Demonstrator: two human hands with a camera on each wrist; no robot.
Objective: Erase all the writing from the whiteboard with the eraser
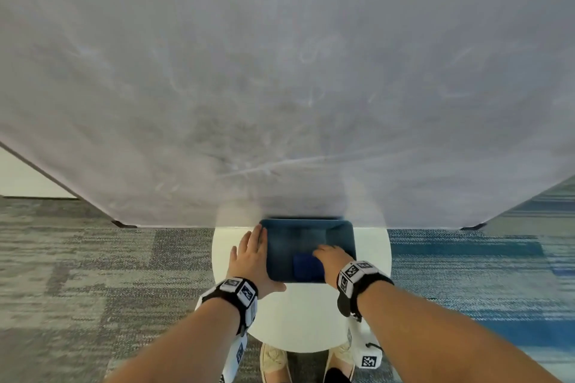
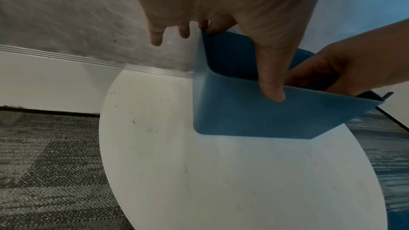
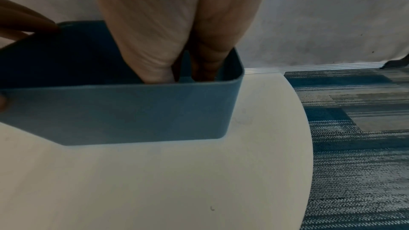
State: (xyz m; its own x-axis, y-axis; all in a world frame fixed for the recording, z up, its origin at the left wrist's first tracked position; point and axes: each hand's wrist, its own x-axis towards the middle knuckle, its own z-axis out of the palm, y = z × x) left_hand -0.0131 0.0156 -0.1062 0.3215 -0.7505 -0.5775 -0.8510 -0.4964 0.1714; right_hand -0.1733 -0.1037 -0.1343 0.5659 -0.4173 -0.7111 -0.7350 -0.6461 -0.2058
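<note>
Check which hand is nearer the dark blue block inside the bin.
Right. The right hand reaches down inside the blue bin, right beside the dark blue block. The left hand rests on the bin's outer left wall.

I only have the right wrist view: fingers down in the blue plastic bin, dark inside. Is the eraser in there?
Observer: Head view shows a dark blue rectangular block on the floor of the blue plastic bin, near side; probably the eraser.
Operator: Does the right hand have it?
Observer: Unclear; the right hand sits at the block's right edge, fingertips hidden.
Operator: Any writing left on the board?
Observer: The large whiteboard shows only grey smears, nothing legible.
</note>
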